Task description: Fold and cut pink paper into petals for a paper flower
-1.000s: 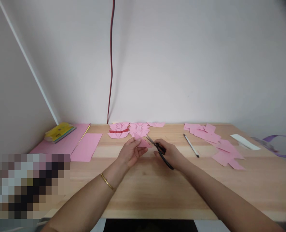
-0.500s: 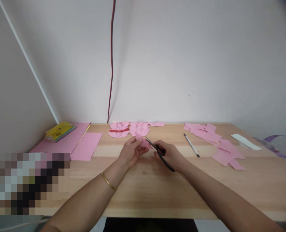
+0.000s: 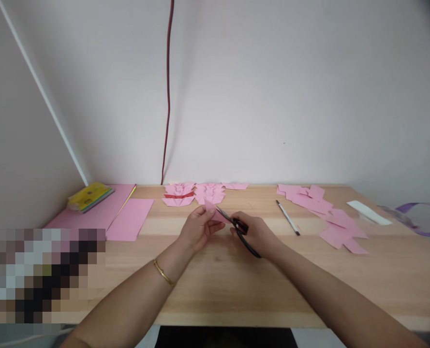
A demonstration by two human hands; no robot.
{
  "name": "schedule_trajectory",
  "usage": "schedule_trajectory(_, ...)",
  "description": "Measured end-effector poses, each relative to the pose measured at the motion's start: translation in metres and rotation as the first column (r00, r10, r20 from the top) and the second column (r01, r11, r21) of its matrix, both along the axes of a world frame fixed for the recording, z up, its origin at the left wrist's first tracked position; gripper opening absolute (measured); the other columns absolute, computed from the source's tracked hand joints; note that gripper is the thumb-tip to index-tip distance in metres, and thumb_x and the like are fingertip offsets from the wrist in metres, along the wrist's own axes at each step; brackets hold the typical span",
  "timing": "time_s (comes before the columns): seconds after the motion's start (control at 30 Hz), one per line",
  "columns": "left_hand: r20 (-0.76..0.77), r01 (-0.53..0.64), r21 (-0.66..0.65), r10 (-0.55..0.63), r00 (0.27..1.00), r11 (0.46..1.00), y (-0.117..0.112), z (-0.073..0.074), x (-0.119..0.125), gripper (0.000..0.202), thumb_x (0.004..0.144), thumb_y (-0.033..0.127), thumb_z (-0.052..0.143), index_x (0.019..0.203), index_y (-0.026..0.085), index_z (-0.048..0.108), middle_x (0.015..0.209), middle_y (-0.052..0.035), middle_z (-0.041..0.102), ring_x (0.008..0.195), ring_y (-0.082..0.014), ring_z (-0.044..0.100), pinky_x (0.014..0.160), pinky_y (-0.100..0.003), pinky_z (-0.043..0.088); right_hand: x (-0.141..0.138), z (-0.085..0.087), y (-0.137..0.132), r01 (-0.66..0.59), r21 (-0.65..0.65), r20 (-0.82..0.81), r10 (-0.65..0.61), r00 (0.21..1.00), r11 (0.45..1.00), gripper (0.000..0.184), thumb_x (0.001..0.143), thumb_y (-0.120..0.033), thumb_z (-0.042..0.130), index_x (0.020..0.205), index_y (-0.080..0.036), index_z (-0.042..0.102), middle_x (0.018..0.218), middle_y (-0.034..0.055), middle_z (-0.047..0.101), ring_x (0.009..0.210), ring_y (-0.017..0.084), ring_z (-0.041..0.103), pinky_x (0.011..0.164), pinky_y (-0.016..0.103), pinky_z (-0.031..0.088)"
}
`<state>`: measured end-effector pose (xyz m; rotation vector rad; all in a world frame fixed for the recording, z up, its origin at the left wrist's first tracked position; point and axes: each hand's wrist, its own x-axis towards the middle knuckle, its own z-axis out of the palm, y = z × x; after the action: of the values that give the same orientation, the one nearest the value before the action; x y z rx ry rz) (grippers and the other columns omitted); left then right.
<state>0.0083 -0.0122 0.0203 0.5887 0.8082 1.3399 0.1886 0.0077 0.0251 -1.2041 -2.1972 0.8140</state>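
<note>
The left hand (image 3: 199, 228) is pinched on a small pink paper (image 3: 209, 206), plain and pointed at the top, over the middle of the surface (image 3: 218, 290). The right hand (image 3: 255, 233) is closed round the black handles of scissors (image 3: 250, 248), blades at the paper. From here, the dark print on the yellow packet (image 3: 90, 195), near the surface's far left corner, is unreadable.

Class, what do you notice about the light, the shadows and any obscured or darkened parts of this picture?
Head view: soft light, the cable casting a faint shadow on the wall, to its right; head view: a diffuse shadow on the table near the left hand and right hand; head view: upper right corner dark, lower left hidden by a blocky mosaic.
</note>
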Motion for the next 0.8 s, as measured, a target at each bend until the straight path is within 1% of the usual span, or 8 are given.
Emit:
schedule_trajectory(0.1, -0.004, 0.007, 0.006, -0.007, 1.000, 1.000, -0.0003, -0.0020, 0.0005, 0.019, 0.072, 0.022, 0.070, 0.084, 0.013, 0.058, 0.080, -0.0067, 0.068, 0.068, -0.0158, 0.066, 0.066, -0.029, 0.054, -0.0007, -0.0014, 0.0004, 0.004, 0.016, 0.014, -0.004, 1.000, 1.000, 0.023, 0.075, -0.024, 0.053, 0.097, -0.023, 0.060, 0.073, 0.0002, 0.064, 0.064, 0.015, 0.055, 0.060, 0.025, 0.039)
schedule_trajectory(0.27, -0.012, 0.037, 0.012, -0.037, 0.999, 0.999, -0.0010, -0.0041, 0.0025, 0.019, 0.073, 0.025, 0.069, 0.083, 0.013, 0.059, 0.079, -0.0068, 0.067, 0.069, -0.0166, 0.066, 0.065, -0.029, 0.054, -0.0008, -0.0034, 0.0005, 0.014, 0.004, 0.026, -0.014, 1.000, 1.000, 0.023, 0.076, -0.025, 0.053, 0.097, -0.023, 0.061, 0.075, 0.0009, 0.066, 0.065, 0.016, 0.058, 0.060, 0.025, 0.040)
schedule_trajectory(0.57, -0.003, 0.060, 0.007, -0.060, 0.998, 0.998, -0.0006, -0.0094, 0.0009, 0.017, 0.074, 0.024, 0.068, 0.085, 0.013, 0.059, 0.080, -0.0077, 0.068, 0.068, -0.0167, 0.067, 0.065, -0.029, 0.054, -0.0011, -0.0046, 0.0002, 0.053, 0.036, 0.102, -0.057, 0.993, 0.998, 0.023, 0.078, -0.027, 0.053, 0.098, -0.024, 0.063, 0.077, 0.0031, 0.069, 0.068, 0.018, 0.061, 0.061, 0.025, 0.040)
schedule_trajectory(0.7, -0.010, 0.061, -0.010, -0.061, 0.998, 0.998, -0.0002, -0.0088, 0.0009, 0.016, 0.074, 0.022, 0.068, 0.085, 0.013, 0.060, 0.079, -0.0075, 0.068, 0.067, -0.0162, 0.066, 0.065, -0.028, 0.054, -0.0009, -0.0027, 0.0001, 0.039, 0.030, 0.136, -0.043, 0.990, 0.999, 0.022, 0.078, -0.028, 0.053, 0.097, -0.023, 0.064, 0.075, 0.0033, 0.069, 0.067, 0.017, 0.061, 0.060, 0.025, 0.040)
schedule_trajectory(0.8, -0.018, 0.059, -0.022, -0.060, 0.998, 0.998, -0.0003, -0.0068, 0.0015, 0.015, 0.074, 0.021, 0.067, 0.083, 0.012, 0.060, 0.078, -0.0080, 0.068, 0.067, -0.0164, 0.066, 0.064, -0.028, 0.054, -0.0013, -0.0013, 0.0004, 0.039, 0.021, 0.131, -0.041, 0.991, 0.999, 0.020, 0.078, -0.028, 0.053, 0.094, -0.022, 0.065, 0.076, 0.0036, 0.069, 0.066, 0.017, 0.061, 0.060, 0.025, 0.040)
